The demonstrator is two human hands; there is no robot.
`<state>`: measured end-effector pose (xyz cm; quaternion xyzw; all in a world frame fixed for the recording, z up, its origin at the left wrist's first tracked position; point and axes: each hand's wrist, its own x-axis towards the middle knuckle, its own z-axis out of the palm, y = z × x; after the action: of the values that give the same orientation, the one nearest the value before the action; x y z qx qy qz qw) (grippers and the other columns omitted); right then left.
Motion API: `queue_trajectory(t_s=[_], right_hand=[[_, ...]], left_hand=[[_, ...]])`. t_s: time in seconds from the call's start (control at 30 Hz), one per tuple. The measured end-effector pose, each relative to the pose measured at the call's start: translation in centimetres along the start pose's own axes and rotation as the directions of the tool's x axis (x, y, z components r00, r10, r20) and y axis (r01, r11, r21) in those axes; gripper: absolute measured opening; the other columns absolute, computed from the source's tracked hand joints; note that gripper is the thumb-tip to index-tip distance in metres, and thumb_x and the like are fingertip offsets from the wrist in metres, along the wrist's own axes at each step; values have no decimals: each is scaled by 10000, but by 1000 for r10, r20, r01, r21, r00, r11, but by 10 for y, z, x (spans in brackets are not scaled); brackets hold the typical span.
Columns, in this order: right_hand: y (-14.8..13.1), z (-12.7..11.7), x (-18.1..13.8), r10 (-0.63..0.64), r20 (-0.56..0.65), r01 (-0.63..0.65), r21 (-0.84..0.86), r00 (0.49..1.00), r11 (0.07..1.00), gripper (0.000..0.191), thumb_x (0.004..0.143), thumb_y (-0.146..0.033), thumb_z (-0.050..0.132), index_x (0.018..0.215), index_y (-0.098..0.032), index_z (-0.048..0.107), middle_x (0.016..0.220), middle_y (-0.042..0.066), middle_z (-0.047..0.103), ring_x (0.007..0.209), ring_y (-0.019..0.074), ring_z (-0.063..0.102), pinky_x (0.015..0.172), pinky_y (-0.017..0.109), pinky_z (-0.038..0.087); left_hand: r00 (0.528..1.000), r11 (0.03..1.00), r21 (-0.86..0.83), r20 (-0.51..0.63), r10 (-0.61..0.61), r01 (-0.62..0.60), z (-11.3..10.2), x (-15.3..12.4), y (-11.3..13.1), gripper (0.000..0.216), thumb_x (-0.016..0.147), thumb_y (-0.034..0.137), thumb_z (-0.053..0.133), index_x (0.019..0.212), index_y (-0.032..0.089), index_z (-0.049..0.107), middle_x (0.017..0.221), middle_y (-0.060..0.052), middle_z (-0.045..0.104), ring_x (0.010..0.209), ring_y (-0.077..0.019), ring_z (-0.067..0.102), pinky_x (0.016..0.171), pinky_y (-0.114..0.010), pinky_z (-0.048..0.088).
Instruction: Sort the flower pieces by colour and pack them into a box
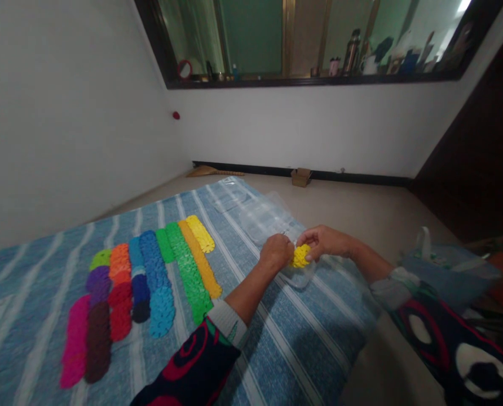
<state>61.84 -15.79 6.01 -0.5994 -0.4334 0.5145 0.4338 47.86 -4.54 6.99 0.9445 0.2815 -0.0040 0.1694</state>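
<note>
My right hand is closed with thumb and fingertips on a bunch of small yellow plastic pieces. Against the left side of that bunch is my left hand, its fingers curled in; what they pinch is hidden. Both hands are over a clear plastic container on the blue striped cloth. To the left lie rows of similar flat pieces sorted by colour, among them a yellow row, an amber row, a green row, a blue row and a magenta row.
More clear plastic lies beyond my hands. A small cardboard box stands on the floor by the wall. On the right is a translucent blue bin. Bottles and a thermos line the window sill.
</note>
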Motion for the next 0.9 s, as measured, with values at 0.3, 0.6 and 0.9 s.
queue_trajectory(t_s=[0.3,0.6,0.9], right_hand=[[5,-7,2,15,54,-17,40,998,999,469,490,-167,844,918,-148,653,846,5,698,677,124,639,565,214,511],[11,-15,8,22,123,-27,33,992,999,478,503,-167,847,940,-153,655,875,3,701,731,135,650,645,238,526],[12,-20,20,68,180,-53,-87,981,995,470,463,-133,816,916,-161,692,829,-21,707,737,141,643,702,255,507]], left_hand=[[999,999,21,-17,-35,36,3,-4,4,366,856,235,405,971,123,735,1054,-166,714,996,-230,665,812,-263,486],[993,993,18,-20,-114,114,7,-7,10,373,859,221,403,1025,91,710,1077,-194,703,1026,-251,663,842,-285,496],[991,988,75,1,-137,137,23,-6,11,372,868,232,410,1093,129,687,1086,-192,699,1034,-243,663,807,-274,513]])
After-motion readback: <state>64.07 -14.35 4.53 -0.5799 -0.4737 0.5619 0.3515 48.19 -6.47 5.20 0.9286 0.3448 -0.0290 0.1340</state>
